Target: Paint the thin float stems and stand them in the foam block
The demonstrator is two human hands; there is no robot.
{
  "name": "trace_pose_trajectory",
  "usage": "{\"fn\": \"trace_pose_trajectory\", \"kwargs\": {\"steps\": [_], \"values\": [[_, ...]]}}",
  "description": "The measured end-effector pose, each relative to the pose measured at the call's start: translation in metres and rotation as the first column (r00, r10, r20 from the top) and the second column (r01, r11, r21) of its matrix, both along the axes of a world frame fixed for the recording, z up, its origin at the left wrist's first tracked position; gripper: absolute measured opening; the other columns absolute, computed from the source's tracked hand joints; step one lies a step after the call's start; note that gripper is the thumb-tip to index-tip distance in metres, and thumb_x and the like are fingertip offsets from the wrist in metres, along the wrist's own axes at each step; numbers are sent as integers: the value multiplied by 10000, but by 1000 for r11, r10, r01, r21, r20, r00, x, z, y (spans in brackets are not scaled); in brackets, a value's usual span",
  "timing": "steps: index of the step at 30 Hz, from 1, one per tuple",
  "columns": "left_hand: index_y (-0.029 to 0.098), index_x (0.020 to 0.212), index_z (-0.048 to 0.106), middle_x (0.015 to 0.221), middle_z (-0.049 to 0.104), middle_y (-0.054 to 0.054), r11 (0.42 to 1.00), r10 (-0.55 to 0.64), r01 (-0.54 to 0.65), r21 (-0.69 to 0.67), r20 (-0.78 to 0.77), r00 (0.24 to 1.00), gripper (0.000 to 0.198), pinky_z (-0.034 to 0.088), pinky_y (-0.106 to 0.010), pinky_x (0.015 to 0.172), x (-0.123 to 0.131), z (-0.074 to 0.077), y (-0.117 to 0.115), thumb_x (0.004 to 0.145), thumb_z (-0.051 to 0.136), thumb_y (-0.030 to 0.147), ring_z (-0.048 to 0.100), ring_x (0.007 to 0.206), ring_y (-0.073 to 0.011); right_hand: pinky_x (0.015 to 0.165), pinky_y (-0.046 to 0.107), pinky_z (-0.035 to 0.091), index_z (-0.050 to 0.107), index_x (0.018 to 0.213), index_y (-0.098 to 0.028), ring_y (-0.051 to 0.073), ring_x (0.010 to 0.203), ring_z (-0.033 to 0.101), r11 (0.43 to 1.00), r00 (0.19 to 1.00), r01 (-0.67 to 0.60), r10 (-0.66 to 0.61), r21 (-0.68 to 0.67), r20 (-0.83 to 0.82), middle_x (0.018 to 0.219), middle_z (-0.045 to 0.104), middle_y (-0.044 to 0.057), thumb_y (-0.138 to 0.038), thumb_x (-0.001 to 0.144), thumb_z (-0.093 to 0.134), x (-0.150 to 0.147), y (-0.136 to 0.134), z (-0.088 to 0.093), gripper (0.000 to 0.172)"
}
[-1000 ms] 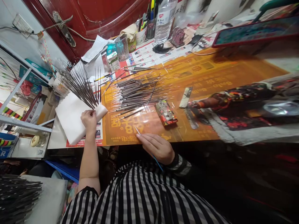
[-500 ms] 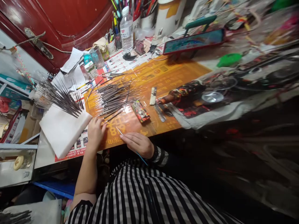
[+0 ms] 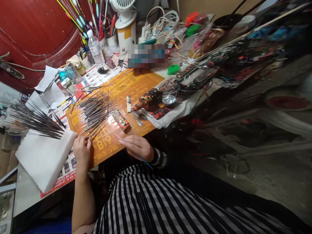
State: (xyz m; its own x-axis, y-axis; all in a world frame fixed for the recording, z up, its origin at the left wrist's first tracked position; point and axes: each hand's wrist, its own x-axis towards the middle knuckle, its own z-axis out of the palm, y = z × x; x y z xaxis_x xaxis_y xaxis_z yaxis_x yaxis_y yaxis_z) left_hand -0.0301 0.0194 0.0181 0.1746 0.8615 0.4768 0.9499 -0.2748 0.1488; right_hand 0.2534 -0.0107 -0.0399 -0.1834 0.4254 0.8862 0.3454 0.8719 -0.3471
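Note:
My left hand [image 3: 83,151] rests at the table's front edge, its fingers pinched on the near end of a dark fishing float [image 3: 97,130] with a thin stem. My right hand [image 3: 138,148] is closed around a thin blue-handled brush [image 3: 146,162], its pale tip pointing up and left over the orange mat [image 3: 103,152]. Just beyond my left hand lies a pile of similar dark floats [image 3: 91,112], side by side. A paint-stained block [image 3: 120,120] sits beyond my right hand. Left of my left hand, several dark floats [image 3: 46,125] stand stuck in a white foam block [image 3: 41,159].
Along the back stand a water bottle [image 3: 96,48], a small white fan [image 3: 123,8] and cups of colourful floats. To the right are a paint-smeared bottle [image 3: 146,99], a white cloth [image 3: 158,122] and a metal dish [image 3: 170,99]. A red door [image 3: 44,35] rises behind.
My view has swung to the right, so the table and both hands appear farther left or lower. Both hands keep the same grips; the brush and float stay in them.

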Motion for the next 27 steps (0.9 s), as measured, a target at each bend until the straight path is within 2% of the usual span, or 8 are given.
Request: {"fn": "trace_pose_trajectory", "kwargs": {"steps": [4, 8, 11, 14, 18, 22, 27], "values": [[236, 887, 624, 892, 685, -48, 996, -81, 79, 49, 26, 996, 110, 462, -376, 829, 10, 3, -4, 961, 549, 267, 616, 871, -227, 831, 366, 647, 478, 1479, -198, 208, 988, 738, 993, 993, 120, -120, 19, -8, 1102, 750, 113, -131, 981, 496, 17, 9, 4, 503], [233, 982, 622, 997, 683, -68, 989, -103, 98, -114, -33, 994, 141, 464, -388, 854, 20, -2, -5, 917, 639, 358, 616, 952, -253, 849, 384, 640, 467, 1486, -180, 221, 1017, 732, 987, 988, 153, -153, 37, -11, 1125, 744, 127, -125, 972, 498, 25, 15, 5, 518], [227, 901, 609, 954, 656, -65, 981, -63, 46, -187, -84, 994, 96, 472, -385, 830, 22, -6, -7, 910, 622, 322, 609, 919, -252, 862, 387, 633, 475, 1477, -185, 225, 1033, 731, 988, 988, 152, -153, 22, 2, 1140, 741, 127, -140, 974, 492, 27, 16, 3, 505], [225, 849, 599, 890, 638, -56, 991, -24, 13, -135, -81, 996, 81, 478, -378, 820, 17, -7, -7, 918, 572, 256, 609, 882, -242, 851, 378, 632, 480, 1470, -186, 227, 1037, 729, 988, 988, 155, -155, 15, 2, 1135, 740, 126, -159, 978, 491, 28, 15, 1, 493], [224, 885, 619, 895, 658, -51, 999, -41, 41, 14, 6, 999, 63, 492, -360, 835, 7, -3, -7, 928, 579, 247, 628, 878, -219, 848, 362, 633, 468, 1483, -169, 224, 1049, 722, 986, 986, 167, -167, 29, -15, 1128, 740, 131, -133, 962, 511, 29, 18, 1, 524], [216, 950, 646, 925, 703, -51, 983, -148, 145, 115, 13, 989, 51, 485, -347, 829, 11, 2, -8, 931, 599, 221, 635, 865, -204, 869, 368, 637, 482, 1476, -165, 226, 1058, 727, 974, 976, 219, -220, 61, -3, 1153, 742, 133, -126, 958, 508, 33, 22, 2, 520], [197, 971, 650, 882, 729, -32, 954, -249, 261, 151, -95, 964, 63, 459, -320, 788, 27, 4, -6, 917, 627, 174, 612, 792, -184, 873, 419, 643, 502, 1463, -165, 247, 1063, 725, 964, 966, 259, -260, 60, 4, 1146, 745, 133, -132, 960, 519, 36, 31, 2, 504]]}}
